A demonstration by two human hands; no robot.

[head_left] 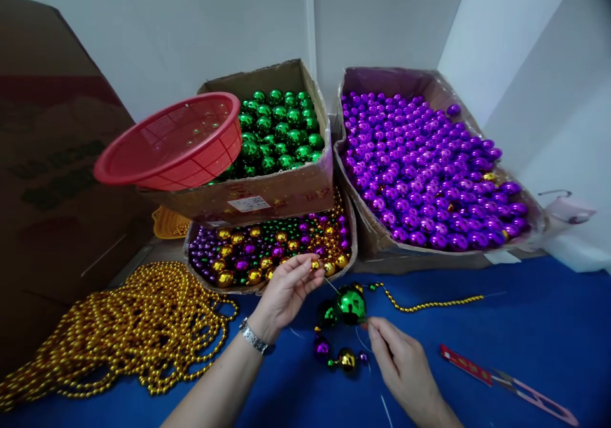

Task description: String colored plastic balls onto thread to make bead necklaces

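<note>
Fingertips of the left hand pinch a thin needle above a large green bead; right hand fingers curl around the thread just below it. One bead looks light, slick and probably brittle, best held by its sides. Beyond the fingers stand three bead boxes; one gold bead strand trails rightward.

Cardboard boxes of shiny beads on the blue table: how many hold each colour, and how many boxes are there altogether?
Cardboard box of large green metallic beads: 1
Cardboard box of purple metallic beads: 1
Cardboard box of mixed gold, purple and green beads: 1
Total: 3 boxes

The red plastic basket resting on the green box is not counted.
</note>
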